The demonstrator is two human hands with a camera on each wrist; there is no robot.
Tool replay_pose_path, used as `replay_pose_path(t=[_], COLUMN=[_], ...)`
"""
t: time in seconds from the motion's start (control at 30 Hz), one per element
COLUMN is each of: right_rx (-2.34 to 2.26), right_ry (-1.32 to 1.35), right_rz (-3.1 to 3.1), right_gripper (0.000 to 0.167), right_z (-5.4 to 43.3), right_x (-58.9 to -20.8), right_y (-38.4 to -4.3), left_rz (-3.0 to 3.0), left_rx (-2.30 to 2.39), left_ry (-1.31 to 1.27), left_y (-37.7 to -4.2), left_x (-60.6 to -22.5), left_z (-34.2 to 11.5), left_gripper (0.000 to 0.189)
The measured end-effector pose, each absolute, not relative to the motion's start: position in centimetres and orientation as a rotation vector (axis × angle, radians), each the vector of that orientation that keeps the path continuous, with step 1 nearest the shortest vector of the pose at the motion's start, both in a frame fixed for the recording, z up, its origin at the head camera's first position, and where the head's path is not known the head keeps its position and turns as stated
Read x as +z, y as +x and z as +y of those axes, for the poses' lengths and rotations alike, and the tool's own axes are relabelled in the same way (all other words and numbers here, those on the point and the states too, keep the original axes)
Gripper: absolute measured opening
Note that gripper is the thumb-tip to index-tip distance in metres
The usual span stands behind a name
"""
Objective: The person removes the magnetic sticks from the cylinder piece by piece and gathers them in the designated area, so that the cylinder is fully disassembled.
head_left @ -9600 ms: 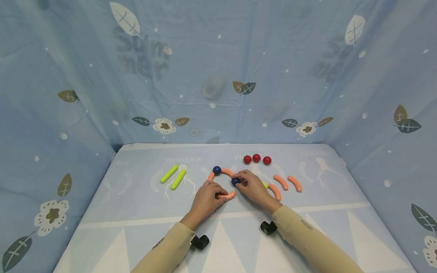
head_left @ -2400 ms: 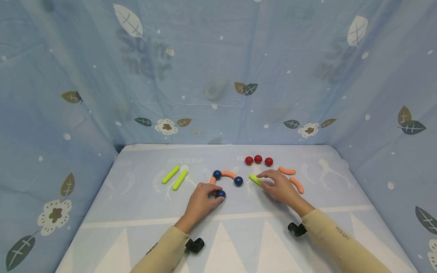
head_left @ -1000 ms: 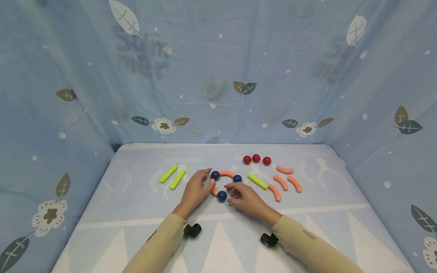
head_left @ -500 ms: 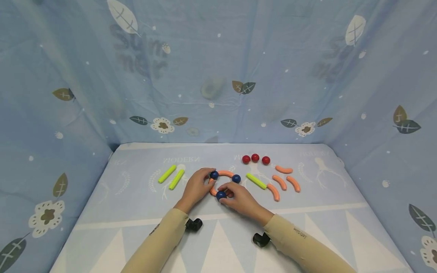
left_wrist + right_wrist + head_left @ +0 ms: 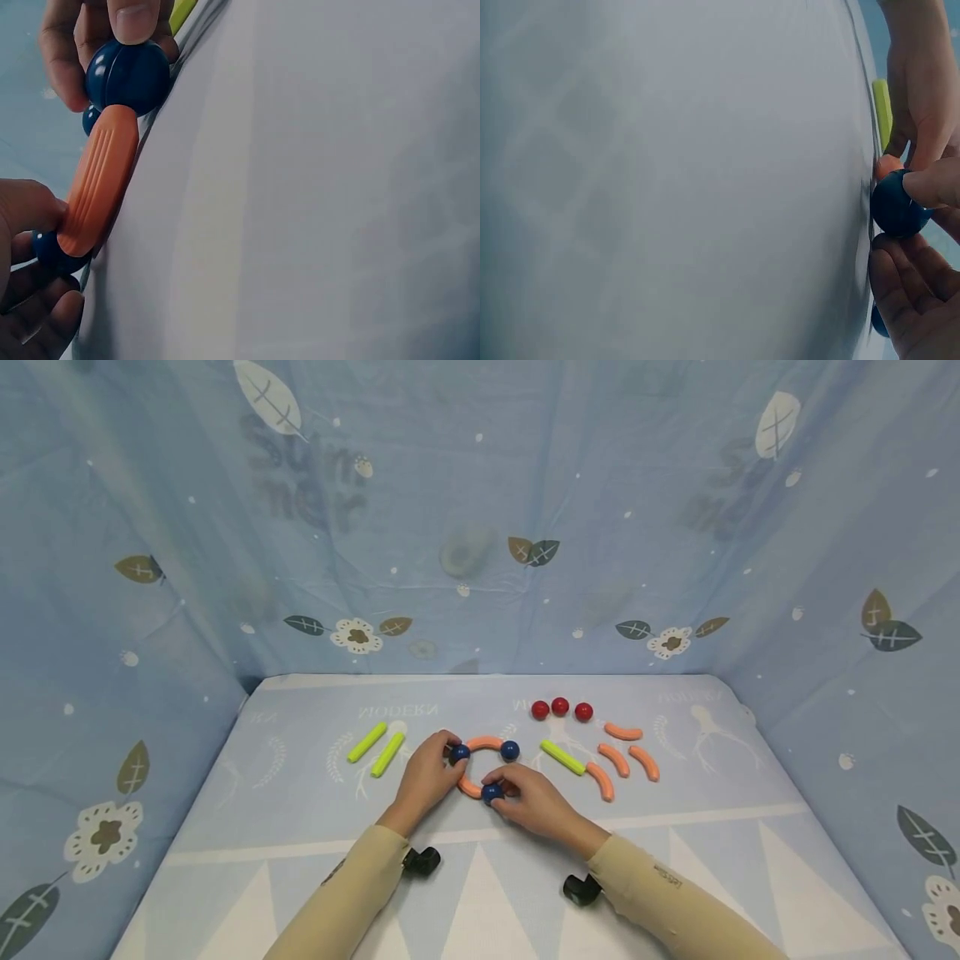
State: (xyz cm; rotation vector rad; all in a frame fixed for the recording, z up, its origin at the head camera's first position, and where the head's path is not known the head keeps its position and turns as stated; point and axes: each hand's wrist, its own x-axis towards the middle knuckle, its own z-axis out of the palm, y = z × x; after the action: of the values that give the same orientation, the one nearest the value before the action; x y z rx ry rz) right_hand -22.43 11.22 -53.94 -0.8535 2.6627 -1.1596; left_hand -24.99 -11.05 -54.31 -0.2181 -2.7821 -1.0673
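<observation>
Three dark blue balls and curved orange rods with grooved sides form an open, ring-like chain on the table. My left hand (image 5: pixel 427 774) grips the left blue ball (image 5: pixel 460 752), its thumb also against the left orange rod (image 5: pixel 99 180). At the front, my right hand (image 5: pixel 536 797) pinches another blue ball (image 5: pixel 492 793) between thumb and fingers. That ball meets the front end of the left rod. A second orange rod (image 5: pixel 484 742) runs from the left ball to the right blue ball (image 5: pixel 510 750), which no hand touches. A gap separates the right ball from the front one.
Two lime-green straight rods (image 5: pixel 367 742) lie to the left. Right of the chain, another green rod (image 5: pixel 562 757) touches a curved orange rod (image 5: pixel 600 782). Several loose orange rods (image 5: pixel 614 761) lie farther right, and three red balls (image 5: pixel 560 706) at the back.
My right hand has left the green rod and taken the front blue ball. My left hand has gone from that ball to the left one. The chain's back part has shifted slightly left.
</observation>
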Motion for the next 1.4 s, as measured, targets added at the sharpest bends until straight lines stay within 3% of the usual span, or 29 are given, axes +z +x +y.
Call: replay_pose_path(t=[1.07, 1.4], right_rx=[-1.165, -1.203], right_ry=[-0.803, -0.742], right_rz=[2.707, 2.803], right_gripper=[0.032, 0.033], right_z=[13.2, 14.5], right_x=[-53.5, -52.1], right_y=[-21.9, -24.1], left_rz=[-2.73, -2.743], left_rx=[-1.132, -1.206], left_ry=[-0.213, -0.2], left_y=[-23.8, -23.1], left_x=[-54.5, -54.4], left_z=[-11.1, -11.1], left_gripper=[0.029, 0.027])
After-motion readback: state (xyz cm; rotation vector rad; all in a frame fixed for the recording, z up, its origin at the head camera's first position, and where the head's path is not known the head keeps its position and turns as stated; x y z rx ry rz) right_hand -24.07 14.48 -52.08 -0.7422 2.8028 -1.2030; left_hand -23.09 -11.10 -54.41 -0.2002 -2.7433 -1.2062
